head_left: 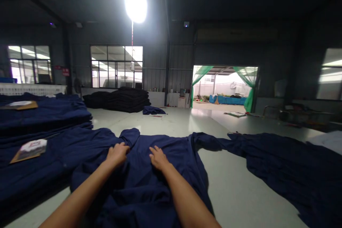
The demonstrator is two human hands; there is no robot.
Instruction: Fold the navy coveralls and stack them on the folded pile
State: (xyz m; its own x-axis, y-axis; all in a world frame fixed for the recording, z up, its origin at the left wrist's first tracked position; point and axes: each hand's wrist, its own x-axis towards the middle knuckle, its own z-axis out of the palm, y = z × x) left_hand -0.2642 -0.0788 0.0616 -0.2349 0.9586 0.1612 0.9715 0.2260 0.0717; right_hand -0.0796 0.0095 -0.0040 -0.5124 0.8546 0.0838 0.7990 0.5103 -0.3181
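A dark blue garment [144,185] lies spread and rumpled on the pale table in front of me. My left hand [117,153] rests on its upper part with the fingers curled into the cloth near a folded corner. My right hand [158,157] lies on the fabric a little to the right, fingers bent and pressed down on the cloth. Both forearms reach in from the bottom edge of the view.
Stacks of folded blue garments [40,121] with cards [29,149] on top stand at the left. Another blue garment [288,164] lies spread at the right. A dark fabric pile [123,99] sits further back, near windows and an open doorway [224,85].
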